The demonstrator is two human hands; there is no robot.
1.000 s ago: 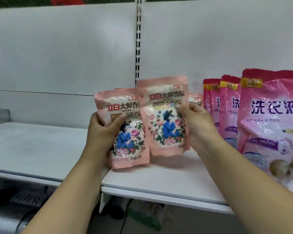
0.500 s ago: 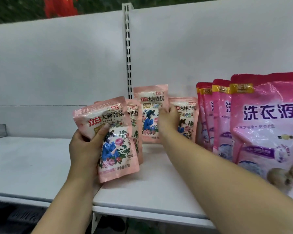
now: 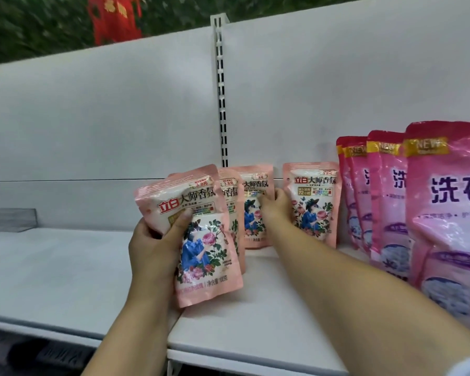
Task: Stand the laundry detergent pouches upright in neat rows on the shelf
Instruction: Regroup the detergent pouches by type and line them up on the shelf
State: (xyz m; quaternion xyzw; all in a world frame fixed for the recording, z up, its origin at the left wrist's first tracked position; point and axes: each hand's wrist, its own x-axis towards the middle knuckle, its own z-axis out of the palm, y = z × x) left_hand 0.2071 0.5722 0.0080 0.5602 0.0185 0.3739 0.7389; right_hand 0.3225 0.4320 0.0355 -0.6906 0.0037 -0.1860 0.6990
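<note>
**Head view: two hands on pale pink pouches at the back of a white shelf**

Head camera looks down at a white shelf (image 3: 65,267) with a grey back wall (image 3: 120,118) and a slotted upright rail (image 3: 221,104). The left hand (image 3: 158,245) is closed round a small stack of pale pink pouches; the front pouch (image 3: 201,240) leans to the left, its lower edge near the shelf, thumb pressed across its printed face. A second pouch (image 3: 232,207) shows just behind it in the same grip.

The right hand (image 3: 276,210) reaches to the rear of the shelf, fingers curled on the right edge of a standing pouch (image 3: 253,202), which is upright against the back wall. Just to the right of that hand, another pale pink pouch (image 3: 312,202) stands upright on its own, untouched, close beside a row of larger bright pink bags (image 3: 385,191). Those bags stand one behind another along the right side, the nearest bag (image 3: 451,213) cut off by the picture edge.

A clear plastic divider (image 3: 10,219) sits at the far left of the shelf.
</note>
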